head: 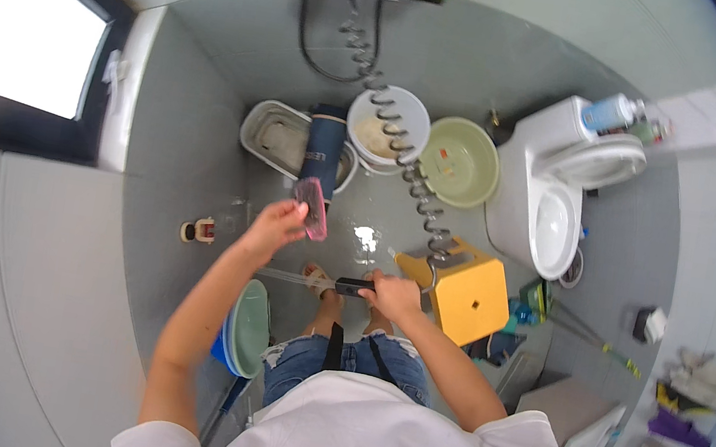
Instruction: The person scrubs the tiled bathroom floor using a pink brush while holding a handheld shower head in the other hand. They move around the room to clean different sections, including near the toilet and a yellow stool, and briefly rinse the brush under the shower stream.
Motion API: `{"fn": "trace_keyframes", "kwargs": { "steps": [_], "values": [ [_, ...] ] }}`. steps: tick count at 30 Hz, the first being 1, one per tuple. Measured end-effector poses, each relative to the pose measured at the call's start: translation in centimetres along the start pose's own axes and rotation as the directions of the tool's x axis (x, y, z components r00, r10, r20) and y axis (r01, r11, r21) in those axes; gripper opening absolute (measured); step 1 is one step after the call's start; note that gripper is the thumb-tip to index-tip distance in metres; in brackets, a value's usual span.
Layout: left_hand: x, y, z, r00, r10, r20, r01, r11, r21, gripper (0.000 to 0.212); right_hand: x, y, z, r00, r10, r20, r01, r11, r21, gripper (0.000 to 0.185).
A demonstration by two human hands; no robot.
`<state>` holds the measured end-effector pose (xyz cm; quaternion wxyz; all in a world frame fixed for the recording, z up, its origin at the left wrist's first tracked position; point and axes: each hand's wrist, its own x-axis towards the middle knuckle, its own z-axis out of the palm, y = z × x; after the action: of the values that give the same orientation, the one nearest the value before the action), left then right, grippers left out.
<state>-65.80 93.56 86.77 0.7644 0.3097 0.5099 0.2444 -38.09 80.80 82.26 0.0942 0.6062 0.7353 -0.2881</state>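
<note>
In my left hand [275, 228] is a pink scrub brush [311, 208], held up in front of a dark blue object [324, 149] that bears lettering. My right hand [392, 295] grips a black spray nozzle [354, 287]. Water [294, 277] jets leftward from it, above my sandalled feet. A coiled hose [420, 188] runs from my right hand up to the wall shelf. The blue object rests across a grey-white oblong tub [267, 135]; its lower end is partly behind the brush.
A yellow stool [471, 299] stands beside my right hand. Farther off are a white bucket [389, 114], a pale green basin [477, 172] and a white toilet [534, 180] with its lid up. Stacked basins [250, 329] lean by the left wall. The grey floor [367, 211] is wet.
</note>
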Motion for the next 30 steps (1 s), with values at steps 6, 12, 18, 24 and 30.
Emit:
{"fn": "trace_keyframes", "kwargs": {
  "steps": [6,12,18,24,30],
  "values": [
    [4.2,-20.9,5.0,0.862,-0.506,-0.003,0.474,0.809,-0.347,0.036,1.3,0.8,1.4,0.986,0.158,-0.054,-0.159,0.987,-0.02,0.043],
    [8.5,-28.0,4.0,0.923,-0.378,0.073,0.226,0.381,-0.896,0.047,2.6,0.2,3.0,0.98,0.198,0.017,-0.199,0.98,0.015,0.041],
    [9.8,-27.3,4.0,0.884,-0.458,0.095,0.333,0.475,-0.814,0.046,2.3,-0.6,4.4,0.996,0.091,-0.011,-0.089,0.993,0.08,0.027],
    [9.1,-28.6,6.4,0.829,-0.555,-0.077,0.189,0.406,-0.894,0.055,1.4,0.5,4.1,0.998,0.054,-0.038,-0.05,0.994,0.1,0.024],
    [10.2,-28.9,7.5,0.773,-0.609,0.177,0.342,0.165,-0.925,0.049,0.4,3.0,3.9,0.996,0.024,-0.089,-0.012,0.991,0.136,0.022]
  ]
}}
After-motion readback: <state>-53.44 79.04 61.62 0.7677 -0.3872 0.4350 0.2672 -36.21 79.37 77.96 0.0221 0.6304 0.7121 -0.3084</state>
